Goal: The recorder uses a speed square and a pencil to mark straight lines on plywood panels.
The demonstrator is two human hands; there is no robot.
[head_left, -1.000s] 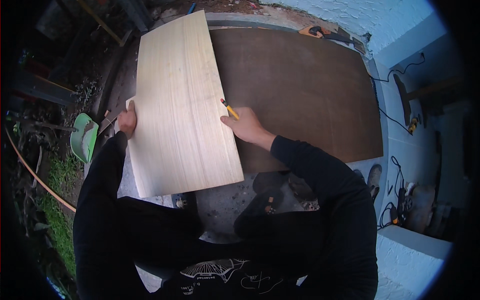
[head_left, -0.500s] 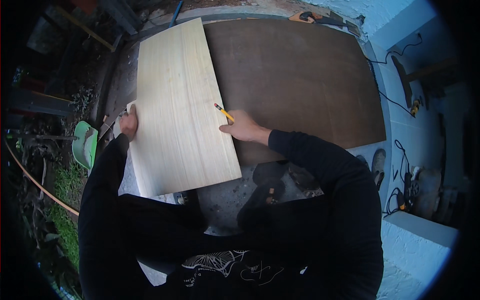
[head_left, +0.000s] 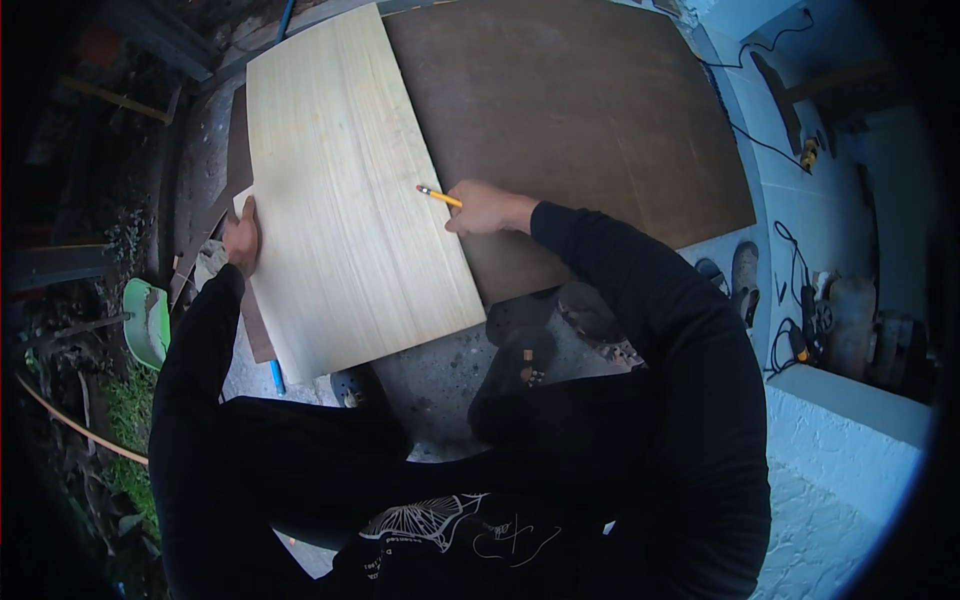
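The pale wooden board (head_left: pixel 345 200) lies lengthwise in front of the person, its right edge beside the large dark brown panel (head_left: pixel 570 120), its near end above the grey floor (head_left: pixel 430 375). The left hand (head_left: pixel 240 243) is at the board's left edge, grasping it with the thumb against the rim; the rest of those fingers are partly hidden. The right hand (head_left: pixel 487 208) has its fingers closed around a yellow pencil (head_left: pixel 438 196), whose tip with the eraser points up and left over the board, and the hand itself touches the board's right edge. Brown sheet material (head_left: pixel 258 325) shows along the left side of the board, near a short blue piece (head_left: pixel 277 377). Farther left stands a green dustpan (head_left: pixel 148 322), close to some grass (head_left: pixel 130 420). On the right, a pair of shoes (head_left: pixel 745 275) sits near a corded tool (head_left: pixel 799 340) in black and yellow.
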